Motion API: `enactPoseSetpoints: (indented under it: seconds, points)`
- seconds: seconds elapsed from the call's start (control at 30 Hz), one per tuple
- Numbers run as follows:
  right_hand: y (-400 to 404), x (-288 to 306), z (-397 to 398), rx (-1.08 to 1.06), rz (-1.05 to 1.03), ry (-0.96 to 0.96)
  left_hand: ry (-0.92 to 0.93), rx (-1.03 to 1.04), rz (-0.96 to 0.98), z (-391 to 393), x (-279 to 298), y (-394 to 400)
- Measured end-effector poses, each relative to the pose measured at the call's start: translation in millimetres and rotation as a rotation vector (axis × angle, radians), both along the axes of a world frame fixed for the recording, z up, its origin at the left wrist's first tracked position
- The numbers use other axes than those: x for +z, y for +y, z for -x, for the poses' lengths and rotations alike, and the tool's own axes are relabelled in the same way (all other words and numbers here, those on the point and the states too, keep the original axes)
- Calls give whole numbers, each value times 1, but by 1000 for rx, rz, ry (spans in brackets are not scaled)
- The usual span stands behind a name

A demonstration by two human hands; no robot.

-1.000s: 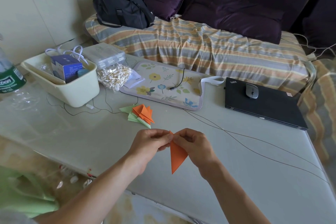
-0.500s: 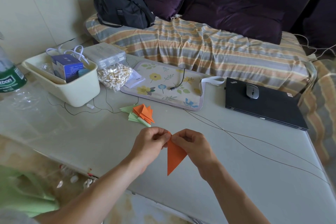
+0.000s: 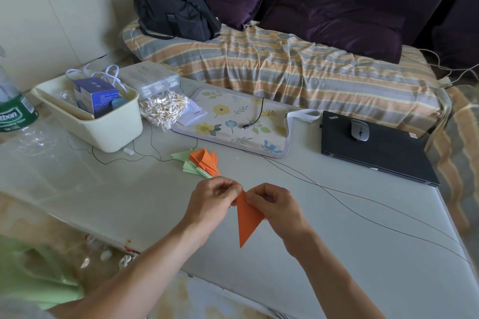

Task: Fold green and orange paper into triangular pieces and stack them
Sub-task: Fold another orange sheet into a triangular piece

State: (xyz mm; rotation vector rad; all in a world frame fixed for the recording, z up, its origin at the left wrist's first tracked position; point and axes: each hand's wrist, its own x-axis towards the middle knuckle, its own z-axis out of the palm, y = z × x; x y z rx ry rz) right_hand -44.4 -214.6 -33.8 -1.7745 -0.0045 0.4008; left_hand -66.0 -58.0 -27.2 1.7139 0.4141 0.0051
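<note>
Orange paper (image 3: 247,217): folded triangle, point down, above the bench's (image 3: 108,189) near edge, top corner pinched by left hand (image 3: 212,202) and right hand (image 3: 274,204), both grips clamped, now shifted slightly leftward; judged near-finished for the stack (image 3: 201,162) mid-bench.

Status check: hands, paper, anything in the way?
Both hands, left hand and right hand, pinch orange triangle above table. Folded stack just beyond. Thin cable nearby.
</note>
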Motion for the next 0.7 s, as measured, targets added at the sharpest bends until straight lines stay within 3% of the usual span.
enactPoseSetpoints:
  seconds: [0.27,0.47,0.7]
  points:
    - [0,-1,-1,-41,-17,11,-20,87,81,-3,-4,4]
    - [-2,-6,-4,-128,0,14,128,-134,140,4,3,-2]
    - [-1,-5,-3,-90,-10,39,157,-139,179,1,5,2]
